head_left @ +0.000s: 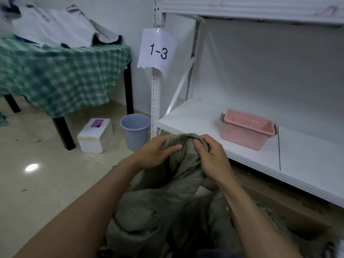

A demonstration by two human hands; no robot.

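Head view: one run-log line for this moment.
left hand: grips grey-green cloth top | right hand: pinches same bunch | cloth: hangs bunched below | pink tub: on white shelf, untouched

A pink bin (243,136) is set on the white shelf (307,164). A paper marked "1-3" (158,51) is fixed to the shelf post (156,101). On the tiled floor (37,192), a blue-grey bucket (135,138) and a white foam box (95,138) are placed near each other, beside the counter (64,133). The counter is covered by a green checked tablecloth (61,75), with white fabric (55,28) laid on top.
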